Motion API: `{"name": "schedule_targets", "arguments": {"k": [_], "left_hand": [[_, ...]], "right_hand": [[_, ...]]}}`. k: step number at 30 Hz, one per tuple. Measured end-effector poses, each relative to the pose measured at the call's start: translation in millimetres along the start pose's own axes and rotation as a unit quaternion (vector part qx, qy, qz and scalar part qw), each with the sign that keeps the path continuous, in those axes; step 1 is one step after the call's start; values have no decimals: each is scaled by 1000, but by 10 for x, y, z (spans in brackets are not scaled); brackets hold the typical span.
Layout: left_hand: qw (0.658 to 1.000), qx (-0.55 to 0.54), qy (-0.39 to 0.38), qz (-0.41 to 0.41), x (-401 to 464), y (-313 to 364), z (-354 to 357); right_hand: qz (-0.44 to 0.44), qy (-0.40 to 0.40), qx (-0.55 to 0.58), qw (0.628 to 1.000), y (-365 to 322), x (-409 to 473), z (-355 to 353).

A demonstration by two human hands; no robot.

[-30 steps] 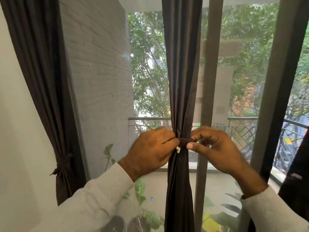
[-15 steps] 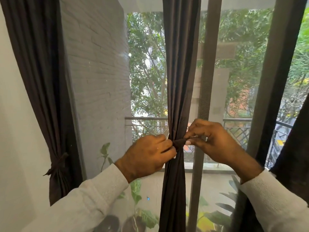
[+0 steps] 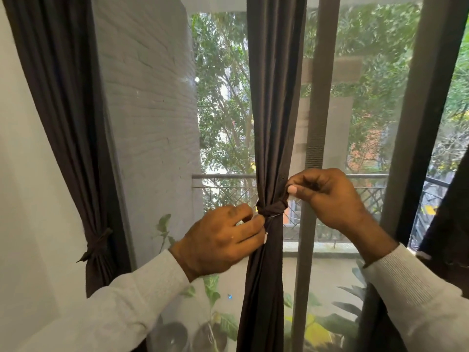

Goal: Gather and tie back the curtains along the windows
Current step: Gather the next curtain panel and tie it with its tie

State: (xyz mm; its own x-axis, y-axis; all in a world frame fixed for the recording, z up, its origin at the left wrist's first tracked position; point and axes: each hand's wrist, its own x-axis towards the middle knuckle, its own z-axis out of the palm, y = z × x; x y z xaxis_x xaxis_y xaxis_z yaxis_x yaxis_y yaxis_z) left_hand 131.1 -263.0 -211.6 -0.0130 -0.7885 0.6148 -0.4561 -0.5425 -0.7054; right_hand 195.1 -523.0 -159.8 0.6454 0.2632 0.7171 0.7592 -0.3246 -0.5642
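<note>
One curtain down: the left curtain [image 3: 76, 123] hangs gathered, its tie-back [image 3: 97, 246] knotted. Centre stage, the middle curtain [image 3: 275, 97] is bunched, its tie [image 3: 272, 208] wrapped round but, I'd say, not yet snug; left hand [image 3: 220, 240] pinches one end, right hand [image 3: 327, 196] pinches the other, up and away. Far right, a dark curtain [image 3: 449, 224] seems untied, though mostly out of shot
</note>
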Motion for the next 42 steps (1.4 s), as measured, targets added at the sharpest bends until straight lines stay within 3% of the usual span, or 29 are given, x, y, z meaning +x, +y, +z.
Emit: {"name": "schedule_targets", "arguments": {"k": [21,25,30,36,42], "left_hand": [[999,-39,29,-16,-300,26,-36],[998,-56,6,18,-433,62,18],[998,-34,45,-22,-385,-138,156],[994,-79,31,-70,-198,-33,273],[992,-80,16,-97,401,193,510]], "right_hand": [[3,63,-29,998,-114,165,57],[17,164,25,986,-68,291,-219],[47,94,-5,994,-46,164,-121],[58,58,-20,996,104,-79,259],[68,57,-31,996,314,-306,-225]]}}
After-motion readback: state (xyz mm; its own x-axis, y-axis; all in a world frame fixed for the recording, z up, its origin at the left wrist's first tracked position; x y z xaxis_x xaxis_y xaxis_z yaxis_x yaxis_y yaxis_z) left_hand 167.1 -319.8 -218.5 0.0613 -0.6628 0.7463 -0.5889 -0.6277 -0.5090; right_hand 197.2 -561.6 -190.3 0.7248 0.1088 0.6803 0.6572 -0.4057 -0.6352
